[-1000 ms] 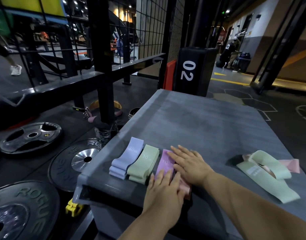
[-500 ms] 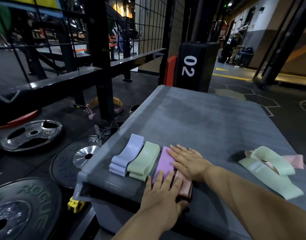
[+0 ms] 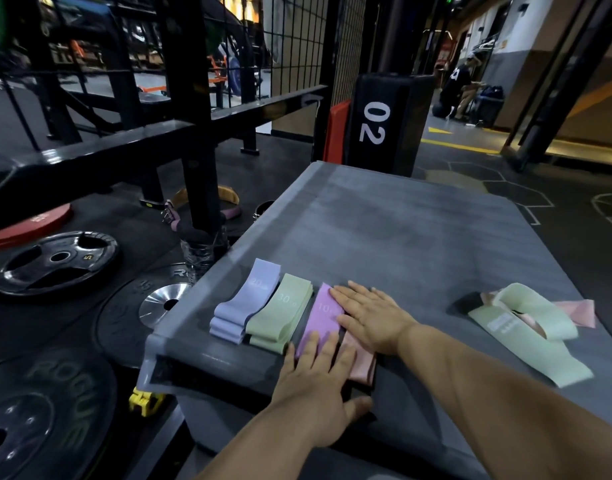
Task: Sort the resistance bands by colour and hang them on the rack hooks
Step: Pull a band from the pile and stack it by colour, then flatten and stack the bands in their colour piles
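Beside the green stack (image 3: 280, 313), left hand (image 3: 315, 382) and right hand (image 3: 373, 317) lie flat, fingers straight, on purple band (image 3: 320, 317) and pink band (image 3: 361, 365); even pressure should square them.

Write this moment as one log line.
stage: sorting | left hand flat on purple band | right hand flat on pink band | loose pile at right

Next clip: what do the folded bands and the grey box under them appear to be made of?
Folded bands: probably woven elastic fabric with a matte finish. They lie in soft flat layers without shine and carry printed numbers. Grey box: looks like foam covered in matte vinyl or similar, given the rounded edges and streaky, scuffed top. The core is not visible.
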A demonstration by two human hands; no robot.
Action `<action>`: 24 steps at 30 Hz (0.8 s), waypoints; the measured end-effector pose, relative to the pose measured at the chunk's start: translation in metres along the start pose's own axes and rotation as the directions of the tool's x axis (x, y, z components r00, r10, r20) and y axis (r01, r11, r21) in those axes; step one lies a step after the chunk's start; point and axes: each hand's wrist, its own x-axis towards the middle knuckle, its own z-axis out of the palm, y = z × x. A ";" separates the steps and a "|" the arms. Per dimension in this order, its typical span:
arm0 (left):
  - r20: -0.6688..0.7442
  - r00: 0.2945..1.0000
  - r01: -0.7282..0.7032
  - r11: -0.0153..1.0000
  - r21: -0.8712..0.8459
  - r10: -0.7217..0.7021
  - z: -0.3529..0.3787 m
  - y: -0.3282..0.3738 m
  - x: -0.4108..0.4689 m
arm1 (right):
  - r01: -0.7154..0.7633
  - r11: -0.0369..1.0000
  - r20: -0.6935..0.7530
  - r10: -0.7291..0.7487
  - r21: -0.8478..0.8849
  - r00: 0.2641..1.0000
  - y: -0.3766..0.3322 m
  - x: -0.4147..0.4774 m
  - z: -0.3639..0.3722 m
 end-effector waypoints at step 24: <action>-0.286 0.955 -0.088 0.996 -0.017 0.079 -0.032 0.058 0.004 | -0.273 0.945 -0.309 0.318 0.179 0.896 0.037 -0.106 0.015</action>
